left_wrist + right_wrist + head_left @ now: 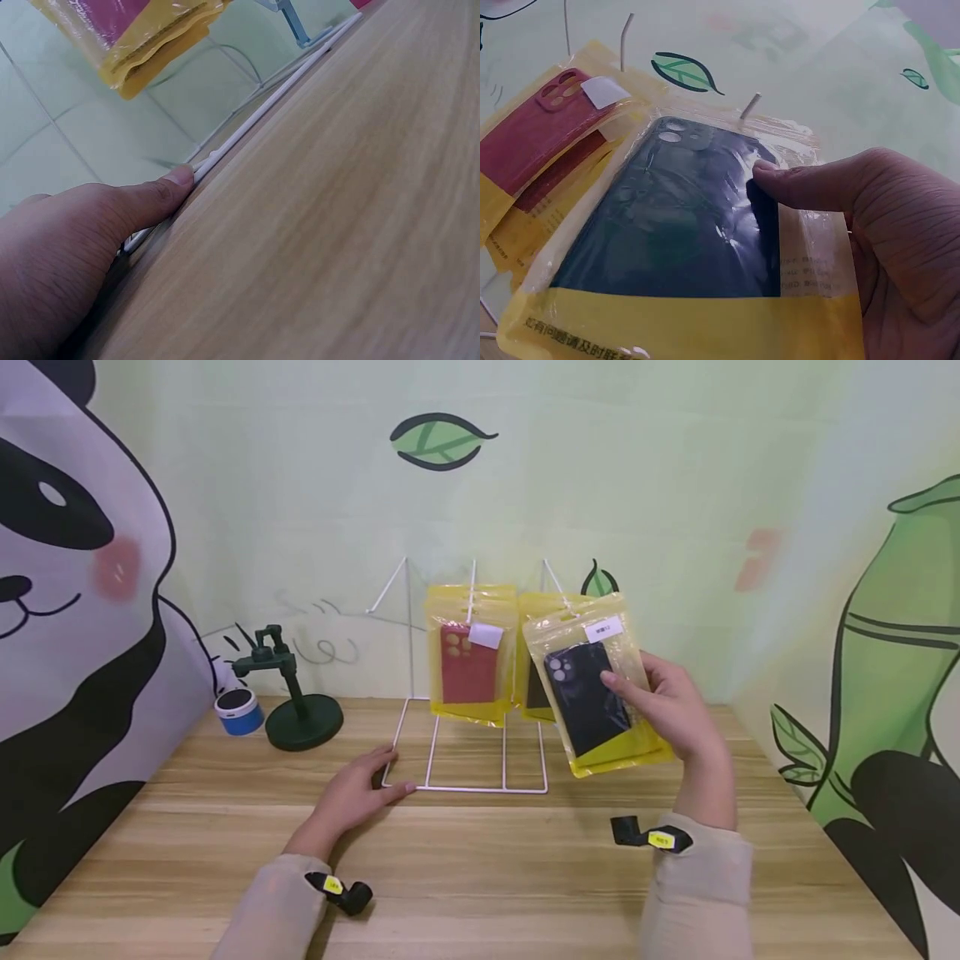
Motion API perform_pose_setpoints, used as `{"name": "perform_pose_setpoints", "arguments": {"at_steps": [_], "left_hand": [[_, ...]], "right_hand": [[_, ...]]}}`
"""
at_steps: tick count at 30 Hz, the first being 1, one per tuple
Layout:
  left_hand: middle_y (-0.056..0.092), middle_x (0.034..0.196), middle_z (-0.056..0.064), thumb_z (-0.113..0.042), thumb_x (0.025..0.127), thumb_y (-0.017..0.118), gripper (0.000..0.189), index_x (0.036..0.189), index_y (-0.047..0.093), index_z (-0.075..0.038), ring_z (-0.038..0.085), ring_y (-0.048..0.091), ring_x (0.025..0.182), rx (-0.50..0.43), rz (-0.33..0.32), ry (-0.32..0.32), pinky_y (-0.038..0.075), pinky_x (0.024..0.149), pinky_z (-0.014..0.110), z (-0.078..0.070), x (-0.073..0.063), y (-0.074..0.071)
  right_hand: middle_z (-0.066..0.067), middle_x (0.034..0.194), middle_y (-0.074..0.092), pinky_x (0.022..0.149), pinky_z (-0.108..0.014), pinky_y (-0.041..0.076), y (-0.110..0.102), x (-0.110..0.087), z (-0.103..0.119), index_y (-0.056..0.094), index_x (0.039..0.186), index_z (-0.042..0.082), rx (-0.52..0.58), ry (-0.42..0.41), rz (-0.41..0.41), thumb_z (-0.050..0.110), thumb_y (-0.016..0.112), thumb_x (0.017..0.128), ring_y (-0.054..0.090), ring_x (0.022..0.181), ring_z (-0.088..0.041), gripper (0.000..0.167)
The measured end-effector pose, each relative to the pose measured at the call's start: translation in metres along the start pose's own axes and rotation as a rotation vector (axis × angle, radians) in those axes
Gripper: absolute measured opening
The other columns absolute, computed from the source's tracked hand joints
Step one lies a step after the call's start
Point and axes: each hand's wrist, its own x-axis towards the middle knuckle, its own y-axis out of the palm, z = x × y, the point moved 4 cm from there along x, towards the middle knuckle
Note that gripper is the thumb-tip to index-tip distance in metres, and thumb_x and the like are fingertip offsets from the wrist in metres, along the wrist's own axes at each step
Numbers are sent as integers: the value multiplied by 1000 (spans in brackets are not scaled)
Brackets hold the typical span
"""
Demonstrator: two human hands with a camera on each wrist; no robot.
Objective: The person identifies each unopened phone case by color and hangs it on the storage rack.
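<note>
My right hand [678,710] pinches the right side of a clear-and-yellow zip bag holding a dark phone case [675,217], thumb on the front. The bag hangs tilted, its top at the tip of the right hook [751,105]; whether the hook passes through its hole I cannot tell. My left hand [356,797] holds the front left corner of a white wire display rack [480,790]. Its thumb [161,199] lies on the front wire; the other fingers are mostly hidden. A bagged red phone case [468,668] hangs on the middle hook, and another yellow bag [534,693] is behind the held one.
The left hook [386,585] carries nothing. Left of the rack stand a dark green phone stand [303,722] with a round base and a small blue-and-white cylinder [240,712]. A printed wall [315,510] rises behind the wooden tabletop [480,877].
</note>
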Motion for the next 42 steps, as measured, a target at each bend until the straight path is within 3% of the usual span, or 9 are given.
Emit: {"name": "perform_pose_setpoints", "arguments": {"at_steps": [11, 22, 32, 42], "left_hand": [[42, 156, 14, -60, 89, 67, 81, 148, 51, -7, 37, 39, 143, 5, -1, 3, 31, 115, 57, 1, 0, 0], [42, 157, 13, -58, 89, 69, 79, 148, 51, -7, 37, 38, 143, -18, 2, -2, 31, 115, 57, -1, 0, -3], [42, 157, 12, -60, 88, 68, 81, 148, 51, -8, 36, 38, 144, -15, 9, -11, 31, 116, 57, 0, -1, -1], [41, 157, 11, -60, 89, 68, 80, 148, 51, -9, 37, 37, 144, -13, 10, -18, 30, 116, 57, 0, -1, -2]], "right_hand": [[-15, 121, 68, 86, -30, 58, 11, 8, -6, 61, 133, 7, -60, 7, 37, 43, 66, 97, 68, 102, -28, 51], [-14, 117, 70, 89, -35, 52, 13, 13, -12, 62, 131, 6, -149, -5, 24, 45, 61, 99, 62, 100, -27, 50], [-15, 118, 69, 83, -38, 51, 14, 12, -15, 60, 134, 6, -138, 12, 57, 42, 60, 101, 62, 98, -28, 49], [-18, 124, 67, 90, -41, 57, 14, 12, -16, 57, 137, 3, -88, 3, 117, 36, 59, 102, 68, 107, -32, 48]]}}
